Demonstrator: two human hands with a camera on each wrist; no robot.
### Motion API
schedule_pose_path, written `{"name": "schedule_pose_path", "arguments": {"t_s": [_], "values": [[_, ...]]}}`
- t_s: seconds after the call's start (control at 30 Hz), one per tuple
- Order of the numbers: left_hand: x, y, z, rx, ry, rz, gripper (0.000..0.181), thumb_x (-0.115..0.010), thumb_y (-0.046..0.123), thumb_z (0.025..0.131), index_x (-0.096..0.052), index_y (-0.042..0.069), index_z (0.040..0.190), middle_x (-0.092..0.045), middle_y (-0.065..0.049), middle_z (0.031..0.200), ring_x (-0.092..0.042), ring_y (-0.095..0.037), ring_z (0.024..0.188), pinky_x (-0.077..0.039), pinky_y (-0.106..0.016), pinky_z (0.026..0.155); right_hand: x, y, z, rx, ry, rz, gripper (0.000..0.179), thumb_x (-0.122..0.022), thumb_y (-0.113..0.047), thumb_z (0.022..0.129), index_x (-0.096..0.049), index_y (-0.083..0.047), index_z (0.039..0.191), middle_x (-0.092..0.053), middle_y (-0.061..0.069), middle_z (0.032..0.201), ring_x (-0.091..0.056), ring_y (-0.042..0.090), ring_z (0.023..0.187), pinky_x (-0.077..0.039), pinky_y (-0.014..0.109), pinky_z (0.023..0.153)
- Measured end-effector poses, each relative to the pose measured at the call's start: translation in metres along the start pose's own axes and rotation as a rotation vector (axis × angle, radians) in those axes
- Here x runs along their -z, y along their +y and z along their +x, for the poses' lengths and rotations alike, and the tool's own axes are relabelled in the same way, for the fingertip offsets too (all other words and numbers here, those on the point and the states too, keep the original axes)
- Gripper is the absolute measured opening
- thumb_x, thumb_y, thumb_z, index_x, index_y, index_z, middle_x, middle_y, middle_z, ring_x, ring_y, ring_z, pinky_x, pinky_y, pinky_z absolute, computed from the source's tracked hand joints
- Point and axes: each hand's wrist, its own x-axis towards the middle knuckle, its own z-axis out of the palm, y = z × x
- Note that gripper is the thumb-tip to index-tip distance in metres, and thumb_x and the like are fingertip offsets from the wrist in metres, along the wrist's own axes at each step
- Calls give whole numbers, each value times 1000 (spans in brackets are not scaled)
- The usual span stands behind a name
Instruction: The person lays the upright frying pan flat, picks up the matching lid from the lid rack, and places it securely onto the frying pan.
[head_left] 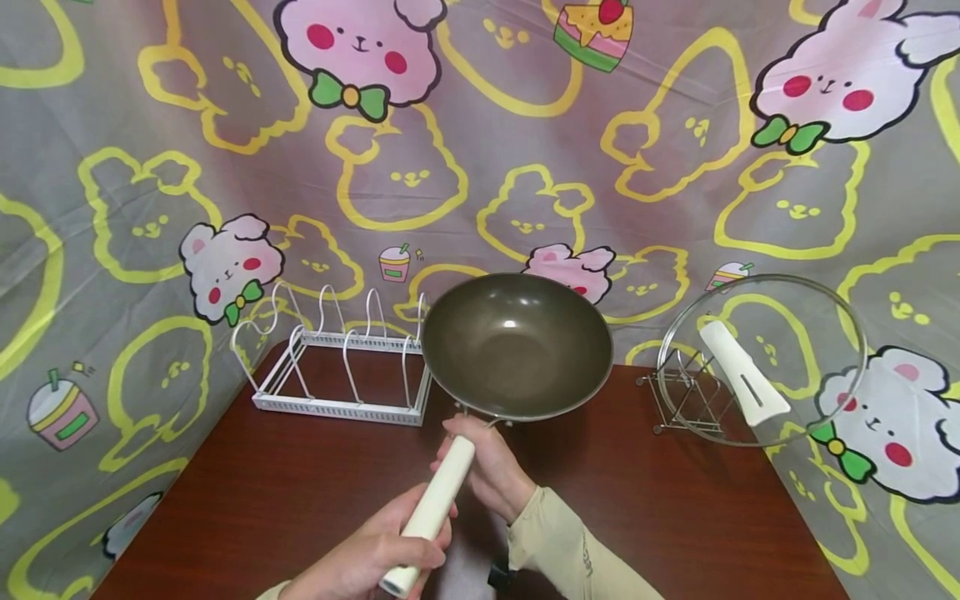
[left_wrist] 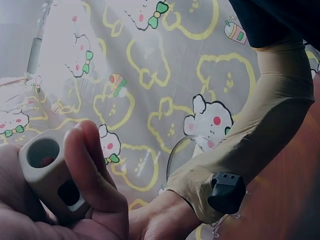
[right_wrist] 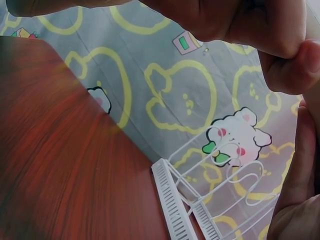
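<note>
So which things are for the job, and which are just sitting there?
Seem part of the job:
- Pan, held by its handle
- Left hand
- Right hand

Seem just there, no hand touching them:
- White rack
- Glass lid
- Wire stand

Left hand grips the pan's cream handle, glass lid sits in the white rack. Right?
Not quite: the glass lid isn't in the white rack but over at the small metal rack, on the right in the head view. The left hand does grip the cream handle of the pan.
</note>
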Motion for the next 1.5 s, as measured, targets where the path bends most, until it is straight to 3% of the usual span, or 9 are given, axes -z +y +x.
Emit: {"name": "schedule_pose_path", "arguments": {"t_s": [0.8,1.23,1.5], "values": [[3,-9,1,4,22,61,47,-60,0,91,-32,-16,125,-55,2,96,-59,-6,64,-51,-20,57,7,9,3,-34,-43,30,11,-60,-13,95,-56,-16,85,-60,-2,66,-60,11,63,-59,34,73],[4,-15,2,4,19,76,51,-60,0,90,-28,-19,125,-56,3,94,-58,-4,66,-50,-19,59,11,13,3,-51,-33,17,10,-62,-15,94,-57,-16,86,-61,-1,67,-60,11,63,-60,34,73],[4,-20,3,-3,33,98,49,-62,2,89,-34,-17,124,-57,3,94,-59,-5,67,-50,-19,61,15,17,2,-57,-18,12,6,-62,-14,94,-56,-15,92,-60,-1,68,-60,11,64,-60,34,73]]}}
